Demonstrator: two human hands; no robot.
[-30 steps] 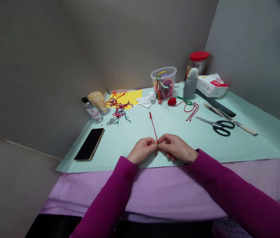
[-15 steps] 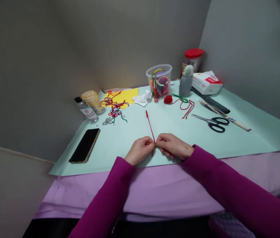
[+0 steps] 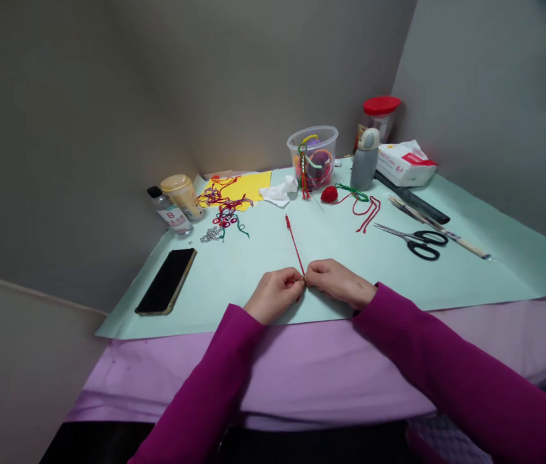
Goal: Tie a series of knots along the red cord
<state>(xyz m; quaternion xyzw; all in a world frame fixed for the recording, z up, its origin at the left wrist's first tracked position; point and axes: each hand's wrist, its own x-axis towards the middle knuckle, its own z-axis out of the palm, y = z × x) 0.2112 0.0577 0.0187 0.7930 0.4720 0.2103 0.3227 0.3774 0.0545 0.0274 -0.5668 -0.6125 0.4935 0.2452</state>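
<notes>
A thin red cord (image 3: 293,240) lies stretched away from me across the pale green paper sheet (image 3: 254,270). My left hand (image 3: 275,294) and my right hand (image 3: 337,282) meet at its near end, fingertips pinched together on it. Both hands rest low on the sheet near its front edge. A short red tail shows just below the pinch. Both sleeves are magenta.
A black phone (image 3: 167,290) lies left. Black-handled scissors (image 3: 415,241) and sticks (image 3: 440,225) lie right. At the back stand a clear tub of cords (image 3: 312,154), a grey bottle (image 3: 364,159), a red-lidded jar (image 3: 380,115), a tissue pack (image 3: 403,163), loose cords (image 3: 225,206), small bottles (image 3: 176,203).
My hands stay pinched on the red cord in nearly the same spot; less of the cord's tail shows below them. The view shifted slightly.
</notes>
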